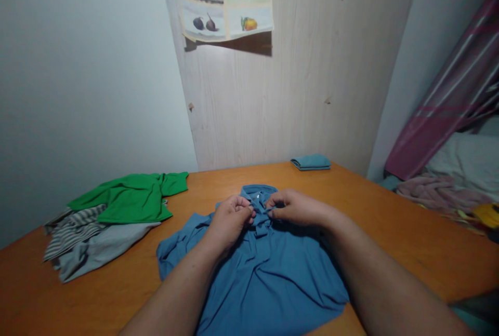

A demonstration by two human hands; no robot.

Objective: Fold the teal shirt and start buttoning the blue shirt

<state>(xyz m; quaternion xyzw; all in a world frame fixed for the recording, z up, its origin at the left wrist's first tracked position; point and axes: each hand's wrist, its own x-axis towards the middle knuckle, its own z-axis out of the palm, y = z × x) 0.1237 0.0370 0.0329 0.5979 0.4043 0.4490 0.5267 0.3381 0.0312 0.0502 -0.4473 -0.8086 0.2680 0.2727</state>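
A blue collared shirt [265,279] lies front up on the wooden table, its collar [259,189] pointing away from me and its body creased. Just below the collar, my left hand [235,215] pinches the left edge of the front placket between thumb and fingers. Opposite it, my right hand [290,207] grips the placket's other side with bent fingers. Both hands are close together at the neck opening. Whether a button sits between the fingertips is too small to tell.
On the left of the table [390,242] lie a green shirt [132,196], a striped garment [78,232] and a grey garment [105,250], loosely piled. A folded blue-green cloth [312,162] rests at the back edge. A fruit picture [226,3] hangs on the wall; a pink curtain [440,97] hangs right.
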